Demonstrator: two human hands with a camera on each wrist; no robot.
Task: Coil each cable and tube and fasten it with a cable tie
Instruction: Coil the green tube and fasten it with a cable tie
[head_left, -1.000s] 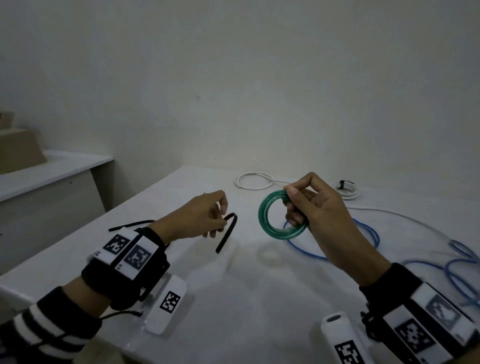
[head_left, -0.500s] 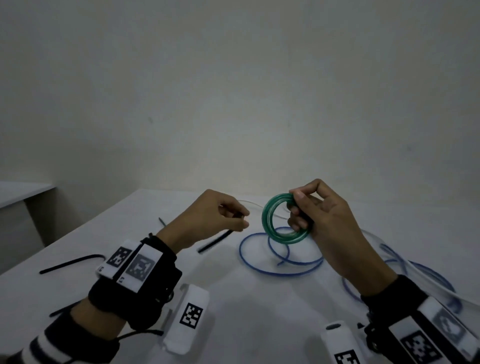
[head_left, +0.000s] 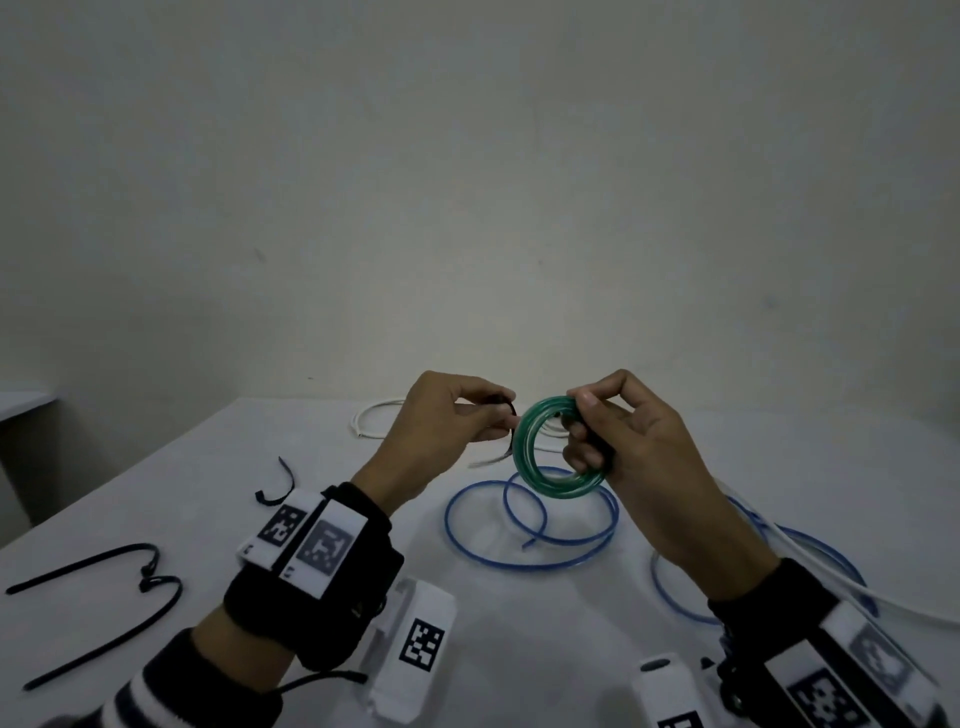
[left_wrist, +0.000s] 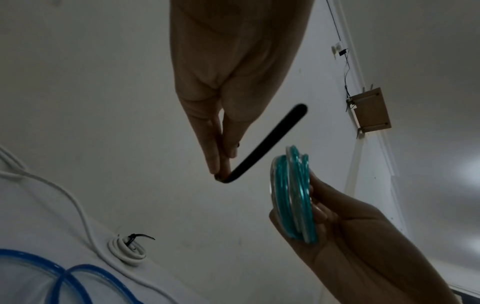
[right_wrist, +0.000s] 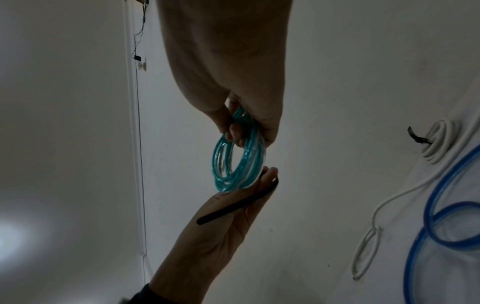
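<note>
My right hand (head_left: 597, 436) holds a small coil of green tube (head_left: 530, 447) upright above the table, thumb and fingers curled round its right side; the same green coil (left_wrist: 293, 195) (right_wrist: 239, 156) shows in both wrist views. My left hand (head_left: 467, 415) pinches one end of a black cable tie (left_wrist: 267, 144) between thumb and fingertips, right beside the coil's left edge. The tie (right_wrist: 239, 203) sticks out past the palm. A loose blue tube (head_left: 530, 525) lies in loops on the table below the hands.
Several black cable ties (head_left: 104, 587) lie on the white table (head_left: 182, 493) at the left. A white cable coil (head_left: 374, 415) sits behind my left hand. A tied white coil (left_wrist: 127, 251) and a loose white cable (right_wrist: 389, 197) lie to the right.
My left hand has carried the black tie rightward and up until it meets the green coil. The right hand has kept the coil about where it was.
</note>
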